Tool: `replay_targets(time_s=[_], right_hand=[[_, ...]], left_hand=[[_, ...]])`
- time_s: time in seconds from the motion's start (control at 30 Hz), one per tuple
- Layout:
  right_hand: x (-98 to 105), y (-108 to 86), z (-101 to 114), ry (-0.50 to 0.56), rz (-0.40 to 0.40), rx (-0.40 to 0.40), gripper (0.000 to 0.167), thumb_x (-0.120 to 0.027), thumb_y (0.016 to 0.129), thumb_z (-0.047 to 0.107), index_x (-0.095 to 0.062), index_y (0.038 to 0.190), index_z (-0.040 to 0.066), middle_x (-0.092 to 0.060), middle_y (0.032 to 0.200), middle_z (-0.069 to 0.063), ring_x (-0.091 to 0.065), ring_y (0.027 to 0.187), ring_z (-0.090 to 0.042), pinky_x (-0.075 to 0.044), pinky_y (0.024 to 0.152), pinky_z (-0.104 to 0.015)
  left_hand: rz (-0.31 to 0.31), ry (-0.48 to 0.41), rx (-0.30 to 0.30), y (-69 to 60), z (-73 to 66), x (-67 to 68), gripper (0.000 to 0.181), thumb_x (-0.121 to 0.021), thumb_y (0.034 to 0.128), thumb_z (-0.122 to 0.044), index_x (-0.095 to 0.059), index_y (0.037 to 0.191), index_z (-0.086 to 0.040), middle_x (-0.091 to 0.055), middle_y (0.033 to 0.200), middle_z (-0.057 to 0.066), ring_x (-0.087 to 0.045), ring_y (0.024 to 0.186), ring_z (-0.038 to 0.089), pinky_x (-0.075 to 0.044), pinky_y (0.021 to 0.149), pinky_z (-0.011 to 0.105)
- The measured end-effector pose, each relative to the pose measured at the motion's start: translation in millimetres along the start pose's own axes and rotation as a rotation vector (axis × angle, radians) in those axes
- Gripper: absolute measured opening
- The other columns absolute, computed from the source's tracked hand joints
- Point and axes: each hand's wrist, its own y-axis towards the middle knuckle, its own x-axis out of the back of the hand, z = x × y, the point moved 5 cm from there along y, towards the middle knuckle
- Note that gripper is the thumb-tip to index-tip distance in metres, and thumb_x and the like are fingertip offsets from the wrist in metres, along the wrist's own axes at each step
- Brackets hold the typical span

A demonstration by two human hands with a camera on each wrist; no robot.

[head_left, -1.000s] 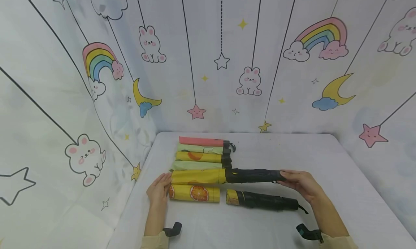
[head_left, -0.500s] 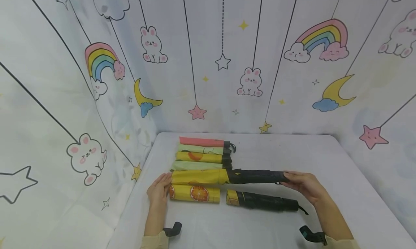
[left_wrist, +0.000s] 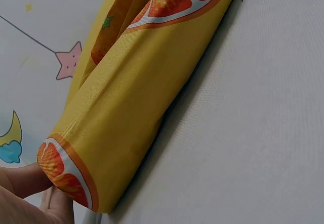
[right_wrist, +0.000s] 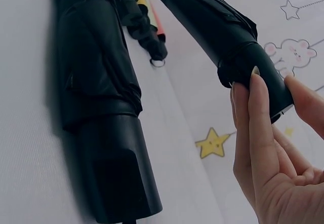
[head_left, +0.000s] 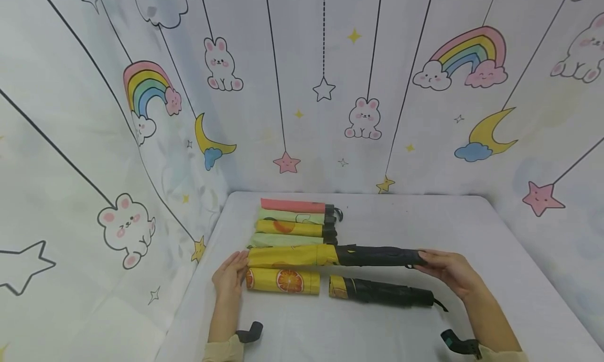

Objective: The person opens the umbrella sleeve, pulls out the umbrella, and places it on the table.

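Note:
A folded umbrella (head_left: 382, 255) with a dark body is partly inside a yellow sleeve (head_left: 283, 256). At the sleeve's left end my left hand (head_left: 228, 275) pinches it; in the left wrist view those fingers (left_wrist: 35, 179) are half hidden behind a nearer yellow sleeve (left_wrist: 126, 97) printed with orange slices. My right hand (head_left: 450, 270) grips the umbrella's dark handle end between thumb and fingers, as the right wrist view shows on the handle (right_wrist: 258, 77). Just in front lies a second folded umbrella (head_left: 387, 292), dark with a yellow end, beside the orange-slice sleeve.
Behind, several sleeved umbrellas lie in a row on the white table (head_left: 410, 225): a red one (head_left: 292, 204), a yellow one (head_left: 289, 227) and pale green ones. A patterned cloth backdrop (head_left: 302, 131) closes off the back and sides.
My right hand has moved a little to the right, drawing the umbrella farther out of the sleeve; a yellow band now shows past the sleeve's mouth. My left hand has stayed nearly in place.

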Motion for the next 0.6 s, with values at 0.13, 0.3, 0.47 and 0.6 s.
replay_targets(time_s=[0.13, 0.3, 0.47, 0.6], right_hand=[[3.7, -1.7, -1.0, 0.012, 0.011, -0.002, 0.024, -0.060, 0.103, -0.002, -0.080, 0.111, 0.010, -0.073, 0.115, -0.004, -0.074, 0.105, -0.019, -0.059, 0.098, -0.040], [9.0, -4.4, -1.7, 0.043, 0.018, -0.009, 0.027, -0.059, 0.104, -0.003, -0.080, 0.109, 0.012, -0.074, 0.115, -0.003, -0.074, 0.106, -0.019, -0.060, 0.097, -0.040], [13.7, -6.9, -2.5, 0.068, 0.035, -0.011, 0.029, -0.057, 0.104, -0.004, -0.080, 0.110, 0.012, -0.074, 0.115, -0.003, -0.074, 0.106, -0.019, -0.060, 0.097, -0.038], [18.1, -8.7, -4.7, 0.074, 0.042, -0.016, 0.029, -0.055, 0.105, -0.004, -0.080, 0.111, 0.010, -0.074, 0.115, -0.003, -0.074, 0.106, -0.019, -0.059, 0.098, -0.039]], left_hand=[[-0.006, 0.006, -0.013, 0.5, 0.3, 0.4, 0.063, -0.067, 0.0920, 0.016, -0.047, 0.151, 0.007, -0.059, 0.143, 0.023, -0.072, 0.113, 0.016, -0.059, 0.098, 0.027], [-0.011, -0.022, -0.016, 1.3, -0.9, 1.1, 0.064, -0.067, 0.0902, 0.018, -0.047, 0.150, 0.008, -0.063, 0.138, 0.022, -0.073, 0.111, 0.017, -0.059, 0.097, 0.027], [0.002, -0.041, -0.013, 1.1, -2.9, 0.8, 0.065, -0.067, 0.0892, 0.020, -0.045, 0.150, 0.010, -0.062, 0.137, 0.024, -0.072, 0.113, 0.020, -0.059, 0.098, 0.029], [0.008, -0.026, -0.009, 0.2, -2.6, 1.5, 0.065, -0.066, 0.0905, 0.019, -0.045, 0.151, 0.010, -0.058, 0.141, 0.026, -0.072, 0.114, 0.020, -0.058, 0.099, 0.029]])
